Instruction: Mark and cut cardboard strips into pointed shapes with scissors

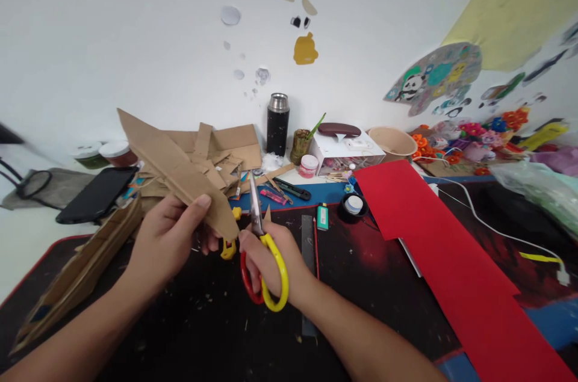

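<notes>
A long, pointed piece of brown cardboard (174, 168) is pinched between the thumb and fingers of my left hand (169, 237). Its tip rises toward the upper left, and its rounded end lies near my right hand (275, 255). That hand is wrapped round a pair of scissors (255, 204) with one yellow and one red handle. The blades point up and away, beside the cardboard's rounded end and apart from it. Behind the hands, a yellow tool (228, 248) lies on the dark mat (217, 328), partly hidden. Right of my right hand are a ruler (308, 310) and a red pencil (316, 243).
Cardboard scraps (239, 141) are heaped at the back left, near a black phone (97, 194). A curved cardboard piece (85, 268) lies at left. A black flask (277, 126), a white box (347, 150) and a green lighter (322, 217) stand or lie farther back. Red sheets (451, 268) cover the right side.
</notes>
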`<state>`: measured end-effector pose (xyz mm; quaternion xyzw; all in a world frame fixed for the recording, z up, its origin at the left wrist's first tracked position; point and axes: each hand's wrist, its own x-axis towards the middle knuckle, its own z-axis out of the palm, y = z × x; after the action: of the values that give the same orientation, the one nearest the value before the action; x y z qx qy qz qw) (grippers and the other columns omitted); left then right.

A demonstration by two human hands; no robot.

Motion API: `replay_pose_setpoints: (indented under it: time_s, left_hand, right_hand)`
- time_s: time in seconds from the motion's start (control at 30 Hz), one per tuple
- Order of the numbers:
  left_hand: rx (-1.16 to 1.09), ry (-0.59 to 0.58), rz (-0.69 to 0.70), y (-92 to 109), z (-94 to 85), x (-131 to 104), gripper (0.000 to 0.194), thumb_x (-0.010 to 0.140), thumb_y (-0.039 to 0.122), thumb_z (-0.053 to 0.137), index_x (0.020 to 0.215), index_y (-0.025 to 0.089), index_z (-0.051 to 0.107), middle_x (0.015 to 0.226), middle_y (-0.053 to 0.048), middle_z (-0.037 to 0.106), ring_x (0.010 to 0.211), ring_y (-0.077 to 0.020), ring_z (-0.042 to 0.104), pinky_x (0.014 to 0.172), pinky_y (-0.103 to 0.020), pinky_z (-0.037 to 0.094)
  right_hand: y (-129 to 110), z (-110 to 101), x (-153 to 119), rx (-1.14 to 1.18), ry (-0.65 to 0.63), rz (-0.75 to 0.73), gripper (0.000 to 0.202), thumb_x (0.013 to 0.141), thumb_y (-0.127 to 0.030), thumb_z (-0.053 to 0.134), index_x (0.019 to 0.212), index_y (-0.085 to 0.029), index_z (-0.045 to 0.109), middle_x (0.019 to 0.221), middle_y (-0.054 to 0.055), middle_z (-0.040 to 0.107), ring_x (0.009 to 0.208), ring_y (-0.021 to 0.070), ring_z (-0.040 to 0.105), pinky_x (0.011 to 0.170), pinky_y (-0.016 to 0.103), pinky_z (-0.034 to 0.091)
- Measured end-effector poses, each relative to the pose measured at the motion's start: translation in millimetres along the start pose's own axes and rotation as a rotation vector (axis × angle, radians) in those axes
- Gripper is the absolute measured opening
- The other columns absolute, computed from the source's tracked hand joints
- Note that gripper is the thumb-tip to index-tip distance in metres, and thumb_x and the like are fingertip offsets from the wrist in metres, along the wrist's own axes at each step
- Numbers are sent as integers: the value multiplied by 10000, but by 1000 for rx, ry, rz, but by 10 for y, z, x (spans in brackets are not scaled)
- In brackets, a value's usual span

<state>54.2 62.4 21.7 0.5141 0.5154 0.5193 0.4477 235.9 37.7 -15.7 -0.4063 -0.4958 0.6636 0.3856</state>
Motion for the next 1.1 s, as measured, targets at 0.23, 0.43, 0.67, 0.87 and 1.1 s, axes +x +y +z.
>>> replay_pose_setpoints:
  time_s: [0.23,0.43,0.67,0.87,1.1]
  left_hand:
    - [-65,13,-90,30,-25,121,435,814,617,812,777,230,617,502,26,632,371,-160,572,355,-242,428]
    - [-45,-64,-101,-34,-43,135,433,842,616,796,789,225,618,530,18,655,385,-163,593,374,-247,457]
    - [3,-184,-118,-113,-24,151,443,864,632,794,793,223,642,519,3,668,384,-155,587,382,-236,442]
    - [-7,-136,-79,-64,-71,193,455,883,660,775,835,218,673,548,0,684,413,-160,604,409,-251,475]
    - [-19,-18,0,-2,-267,331,397,886,560,828,860,193,677,615,5,700,450,-144,606,416,-247,491]
  right_hand:
    - [-54,-63,13,72,-67,-61,596,947,-793,663,989,-200,627,453,-108,515,325,108,469,349,182,389]
    - [-34,-52,28,79,-55,-33,626,916,-826,686,1025,-216,594,466,-112,528,322,120,469,348,198,400]
    - [18,-50,43,35,-44,-53,522,940,-733,705,932,-231,563,463,-108,532,337,108,478,364,190,396]
    - [40,-26,42,-34,1,-52,458,954,-666,705,954,-229,566,444,-113,527,335,108,477,377,184,379]
    - [68,-14,12,-56,-150,3,533,940,-734,727,958,-217,595,466,-100,553,348,119,508,385,190,385]
